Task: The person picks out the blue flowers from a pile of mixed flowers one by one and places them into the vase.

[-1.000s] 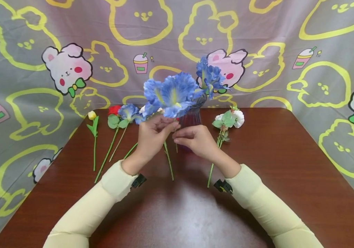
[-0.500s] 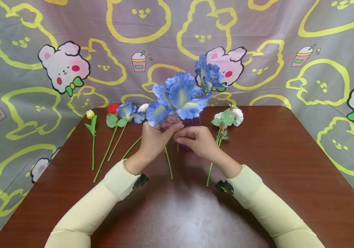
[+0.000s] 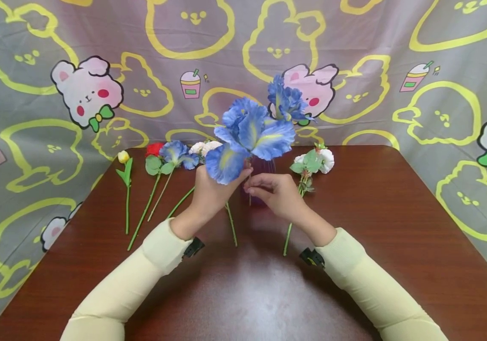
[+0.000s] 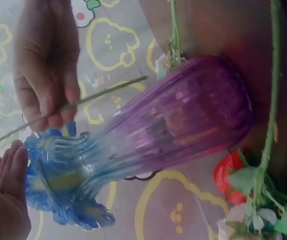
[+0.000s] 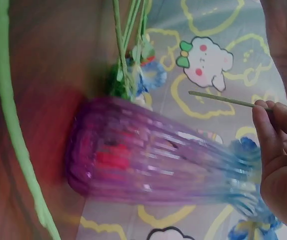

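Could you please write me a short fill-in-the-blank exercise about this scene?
The person's left hand and right hand hold a large ruffled flower that is mostly ____, with yellow streaks.
A tall, ribbed, translucent vase shades from pale blue near its mouth to ____ at its base.
In the head view, a small, green-leaved, yellow-and-white tulip lies to the ____ of the vase.

Missing words: blue; purple; left.

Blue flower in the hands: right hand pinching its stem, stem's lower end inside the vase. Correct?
Not quite: the lower end of the stem isn't inside the vase. The right wrist view shows it outside, sticking out beside the vase. The rest stands: the right hand is pinching the stem of the blue flower.
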{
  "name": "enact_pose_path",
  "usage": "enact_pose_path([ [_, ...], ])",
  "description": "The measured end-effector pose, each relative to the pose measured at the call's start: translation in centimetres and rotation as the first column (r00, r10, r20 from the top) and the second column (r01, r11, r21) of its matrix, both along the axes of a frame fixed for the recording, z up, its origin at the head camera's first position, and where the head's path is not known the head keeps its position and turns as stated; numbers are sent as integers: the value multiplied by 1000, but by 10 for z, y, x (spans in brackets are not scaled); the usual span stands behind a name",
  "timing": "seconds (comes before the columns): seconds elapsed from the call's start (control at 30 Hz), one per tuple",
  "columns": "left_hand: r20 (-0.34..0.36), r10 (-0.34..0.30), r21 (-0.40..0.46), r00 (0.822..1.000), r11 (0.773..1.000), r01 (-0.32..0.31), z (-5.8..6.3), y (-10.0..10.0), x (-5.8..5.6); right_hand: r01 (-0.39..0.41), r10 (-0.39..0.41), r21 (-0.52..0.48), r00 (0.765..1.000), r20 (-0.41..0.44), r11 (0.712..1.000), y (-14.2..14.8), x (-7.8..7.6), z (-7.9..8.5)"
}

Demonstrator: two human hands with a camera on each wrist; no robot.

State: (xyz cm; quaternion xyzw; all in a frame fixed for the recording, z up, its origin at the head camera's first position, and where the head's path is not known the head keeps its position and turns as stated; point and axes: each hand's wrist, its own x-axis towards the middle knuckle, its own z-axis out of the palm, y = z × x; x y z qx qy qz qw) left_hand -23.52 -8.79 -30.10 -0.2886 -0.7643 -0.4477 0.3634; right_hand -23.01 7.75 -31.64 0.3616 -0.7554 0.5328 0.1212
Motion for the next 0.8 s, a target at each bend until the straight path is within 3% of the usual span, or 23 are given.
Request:
enact_pose_path([
  [0.03, -19, 9, 5, 1000, 1000, -9, -2, -2, -1, 5, -5, -4, 1000, -6, 1000, 1, 0, 1],
  [0.13, -17, -76, 67, 997, 995, 77, -7, -9, -4, 33, -34, -20, 998, -44, 999, 6, -3, 6],
  [0.27, 12, -155, 67, 988, 986, 153, -12, -18, -10, 137, -139, -24, 980, -139, 990, 16, -7, 14],
  [0.43, 44, -50, -68, 998, 996, 53, -21, -33, -22, 226, -246, -107, 937, -249, 968, 31, -15, 18],
  [0.57, 118, 43, -140, 992, 990, -27, -30, -45, -36, 298, -347, -190, 876, -335, 936, 43, -34, 9],
  [0.63, 191, 74, -160, 979, 986, -44, -34, -48, -42, 340, -399, -219, 846, -353, 915, 49, -41, 6],
  [0.7, 285, 99, -177, 953, 983, -49, -39, -49, -47, 375, -439, -238, 832, -340, 896, 54, -43, 7],
  [0.73, 328, 103, -181, 939, 982, -45, -41, -49, -50, 384, -450, -248, 832, -325, 889, 55, -43, 9],
  [0.8, 406, 113, -199, 907, 979, -33, -43, -46, -55, 371, -447, -287, 854, -269, 883, 58, -41, 14],
])
